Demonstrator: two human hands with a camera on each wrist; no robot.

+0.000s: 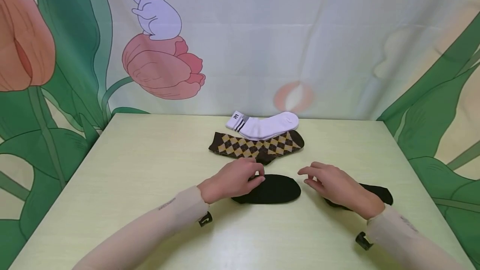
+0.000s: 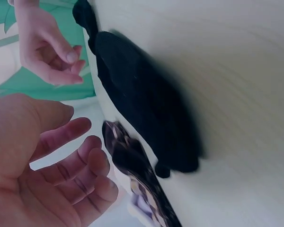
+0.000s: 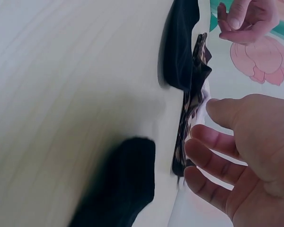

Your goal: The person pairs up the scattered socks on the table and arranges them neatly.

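Observation:
My left hand [image 1: 237,179] hovers over the left end of a black sock [image 1: 275,189] lying flat in the middle of the table. In the left wrist view its fingers curve loosely with nothing between them, and the black sock [image 2: 142,94] lies beyond them. My right hand [image 1: 333,184] is above the table to the right, fingers loosely bent and holding nothing. Partly hidden beneath that hand and wrist lies a second black sock [image 1: 380,193]; its end [image 3: 132,175] shows in the right wrist view.
Behind the middle black sock lies a brown argyle sock [image 1: 243,146] with yellow and tan diamonds. A white sock [image 1: 268,126] with dark stripes at its cuff touches it from behind. The pale table [image 1: 150,157] ends at a printed curtain [image 1: 240,53] with flowers and a white animal.

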